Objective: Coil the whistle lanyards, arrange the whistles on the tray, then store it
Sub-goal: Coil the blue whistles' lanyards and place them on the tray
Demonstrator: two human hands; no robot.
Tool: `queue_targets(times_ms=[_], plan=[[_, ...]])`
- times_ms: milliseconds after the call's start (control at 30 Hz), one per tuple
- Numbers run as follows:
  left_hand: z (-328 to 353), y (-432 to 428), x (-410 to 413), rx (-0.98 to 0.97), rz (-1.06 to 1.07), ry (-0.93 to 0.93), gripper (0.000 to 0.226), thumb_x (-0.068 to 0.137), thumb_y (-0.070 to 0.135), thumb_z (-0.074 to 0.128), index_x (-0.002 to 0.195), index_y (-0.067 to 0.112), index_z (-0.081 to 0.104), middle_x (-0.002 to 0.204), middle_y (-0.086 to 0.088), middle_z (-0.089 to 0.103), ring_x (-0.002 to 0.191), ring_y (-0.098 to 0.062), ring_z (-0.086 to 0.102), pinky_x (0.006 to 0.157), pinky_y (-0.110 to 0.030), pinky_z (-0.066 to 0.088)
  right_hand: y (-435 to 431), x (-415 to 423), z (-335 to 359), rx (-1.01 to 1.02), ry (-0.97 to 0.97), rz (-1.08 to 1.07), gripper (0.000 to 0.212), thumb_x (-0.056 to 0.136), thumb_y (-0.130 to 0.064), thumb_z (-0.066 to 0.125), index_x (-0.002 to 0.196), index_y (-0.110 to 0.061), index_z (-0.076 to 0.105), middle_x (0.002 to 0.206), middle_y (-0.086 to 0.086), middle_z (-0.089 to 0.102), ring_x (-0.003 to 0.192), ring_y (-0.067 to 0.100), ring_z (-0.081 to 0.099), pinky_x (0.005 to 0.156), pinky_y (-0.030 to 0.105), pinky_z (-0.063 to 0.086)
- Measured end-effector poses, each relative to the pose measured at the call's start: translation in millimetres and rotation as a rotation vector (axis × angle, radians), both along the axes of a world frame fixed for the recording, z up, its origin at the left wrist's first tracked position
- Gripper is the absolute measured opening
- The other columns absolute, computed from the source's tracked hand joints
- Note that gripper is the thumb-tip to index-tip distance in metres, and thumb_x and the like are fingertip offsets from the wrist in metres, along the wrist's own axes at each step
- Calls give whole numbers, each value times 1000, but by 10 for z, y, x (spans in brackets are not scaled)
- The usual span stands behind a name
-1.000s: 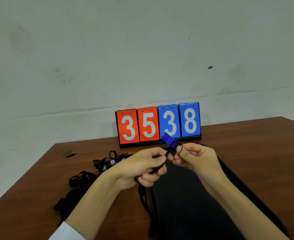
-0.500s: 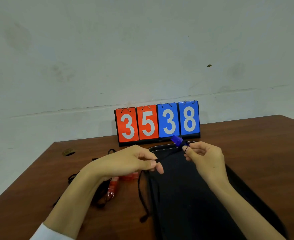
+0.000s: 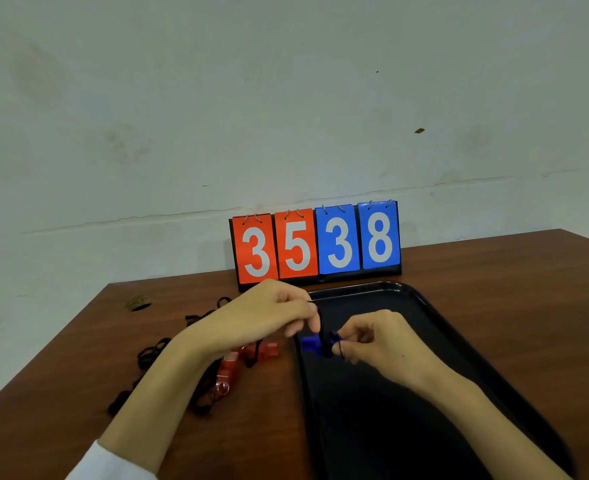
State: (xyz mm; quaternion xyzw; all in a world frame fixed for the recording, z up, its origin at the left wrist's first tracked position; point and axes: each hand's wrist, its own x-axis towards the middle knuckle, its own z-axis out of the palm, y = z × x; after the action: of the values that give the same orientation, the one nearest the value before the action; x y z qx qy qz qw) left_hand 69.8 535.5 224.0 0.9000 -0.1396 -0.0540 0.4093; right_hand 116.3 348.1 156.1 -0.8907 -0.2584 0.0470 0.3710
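Note:
A blue whistle [image 3: 311, 342] with its black lanyard [image 3: 327, 344] wound around it sits low over the near-left part of the black tray [image 3: 435, 327]. My right hand [image 3: 379, 344] pinches the whistle's right end. My left hand [image 3: 269, 318] hovers just left of it and pinches the lanyard's loose end above the whistle. Two red whistles [image 3: 248, 358] lie on the table left of the tray, partly hidden under my left wrist. Tangled black lanyards [image 3: 154, 353] spread further left.
A flip scoreboard [image 3: 315, 244] reading 3538 stands at the table's back edge, right behind the tray. A small round hole [image 3: 139, 303] marks the brown table [image 3: 511, 289] at back left. A pale wall rises behind.
Both hands have dropped from mid-air down to the tray, and the blue whistle came down with them. The lanyard that hung loose is now wrapped around the whistle.

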Motion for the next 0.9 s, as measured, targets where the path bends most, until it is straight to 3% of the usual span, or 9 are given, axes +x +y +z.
queue_targets(times_ms=[67, 167, 400, 500, 567, 633, 767, 900], plan=[[-26, 0, 15, 48, 12, -98, 25, 93, 30, 51, 74, 22, 66, 57, 5, 51, 50, 0, 46, 54, -5, 39, 15, -34, 44, 43, 100, 94, 10, 82, -18, 67, 82, -28, 65, 75, -7, 68, 70, 3, 66, 70, 17, 54], [-92, 13, 51, 29, 10, -142, 26, 93, 33, 49, 72, 24, 61, 58, 7, 50, 52, 2, 46, 59, -4, 39, 16, -91, 128, 145, 259, 242, 9, 82, -12, 67, 81, -21, 68, 72, -5, 69, 67, 5, 66, 68, 18, 54], [-256, 53, 131, -31, 21, 70, 32, 91, 42, 44, 71, 18, 52, 57, 5, 48, 50, -6, 42, 54, -17, 38, -41, -173, 254, 471, 470, 346, 9, 78, -10, 64, 76, -17, 70, 72, 2, 70, 73, 16, 68, 68, 22, 55], [-306, 21, 119, -172, -18, 216, 15, 96, 33, 44, 93, 21, 53, 58, 3, 46, 44, -8, 32, 44, -19, 27, -62, -162, 276, 667, 507, 266, 11, 68, -18, 65, 76, -13, 70, 68, 4, 68, 67, 15, 67, 71, 27, 57], [-330, -24, 119, -267, -27, 246, 19, 97, 33, 42, 107, 21, 52, 58, 2, 46, 42, -8, 31, 42, -19, 24, -69, -131, 261, 768, 489, 171, 16, 66, -19, 65, 78, -10, 70, 67, 5, 68, 63, 14, 66, 70, 28, 57], [-357, -85, 119, -338, -37, 249, 23, 96, 36, 42, 100, 17, 53, 57, 2, 46, 41, -8, 33, 42, -20, 25, -67, -95, 235, 815, 451, 75, 16, 69, -18, 65, 81, -9, 70, 69, 5, 69, 65, 14, 66, 72, 30, 57], [-399, -202, 82, -410, -31, 287, 38, 98, 39, 38, 69, 16, 48, 47, 5, 41, 37, -7, 31, 39, -20, 23, -53, -34, 181, 838, 350, -94, 8, 82, -7, 62, 86, -8, 69, 68, 4, 70, 65, 13, 67, 70, 28, 58], [-399, -229, 104, -272, 58, 247, 35, 95, 43, 41, 81, 14, 53, 50, 3, 44, 34, -6, 29, 34, -16, 21, -67, 54, 120, 752, 231, -287, 8, 81, -8, 65, 88, -10, 69, 73, 5, 71, 67, 13, 67, 68, 26, 57]])
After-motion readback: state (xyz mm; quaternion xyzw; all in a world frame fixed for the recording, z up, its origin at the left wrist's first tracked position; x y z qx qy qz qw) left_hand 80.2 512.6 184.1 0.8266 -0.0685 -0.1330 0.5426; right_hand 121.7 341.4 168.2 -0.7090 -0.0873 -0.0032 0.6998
